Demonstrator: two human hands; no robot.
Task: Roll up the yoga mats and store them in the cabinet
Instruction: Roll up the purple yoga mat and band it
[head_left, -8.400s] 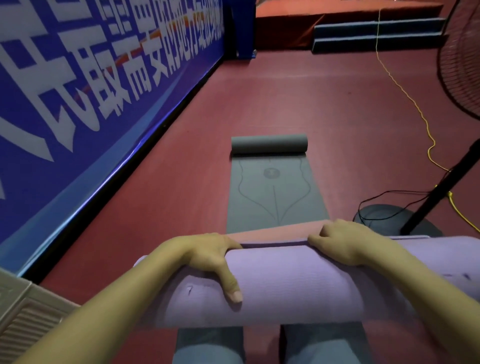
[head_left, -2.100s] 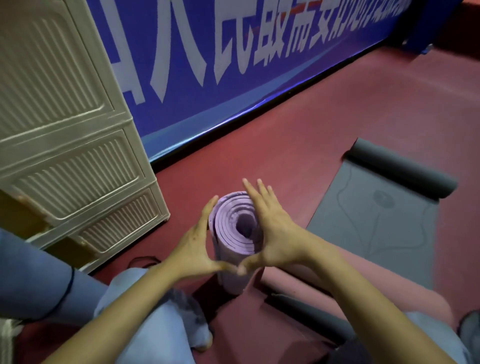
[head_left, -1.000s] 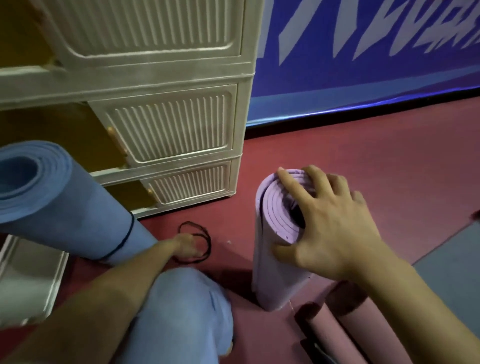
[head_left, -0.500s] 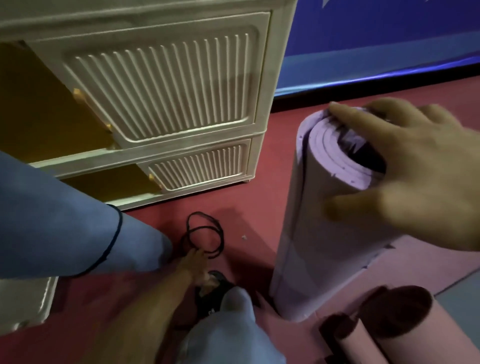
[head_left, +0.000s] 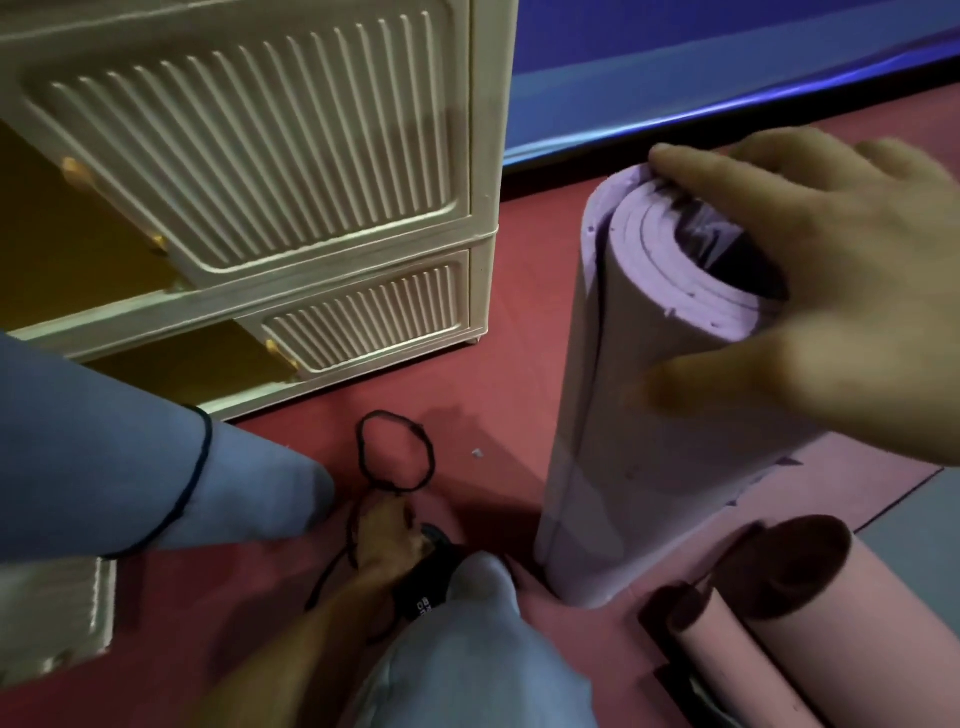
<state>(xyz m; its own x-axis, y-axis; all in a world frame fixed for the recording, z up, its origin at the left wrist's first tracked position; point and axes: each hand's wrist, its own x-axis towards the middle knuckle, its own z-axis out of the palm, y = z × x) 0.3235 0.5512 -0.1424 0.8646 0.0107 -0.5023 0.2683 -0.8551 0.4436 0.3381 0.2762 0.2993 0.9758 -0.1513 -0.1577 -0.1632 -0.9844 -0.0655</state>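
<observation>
Far left: blue rolled mat (head_left: 130, 452), already banded, lies across the frame's left edge. Upper left: cabinet (head_left: 291, 156), doors swung open, compartments showing room. Lower centre: left hand (head_left: 387, 535) has reached the black elastic loop (head_left: 397, 452) on the red floor (head_left: 514, 291) and now pinches its near cord; a second ago it only touched it. Likely next: band the roll. Right: purple rolled mat (head_left: 618, 415) stands on end, tilted, with the right hand (head_left: 831, 291) spread over its top, thumb down the side, steadying it. Lower right: pink mat (head_left: 810, 623) crowds the base; floor toward the cabinet lies free
</observation>
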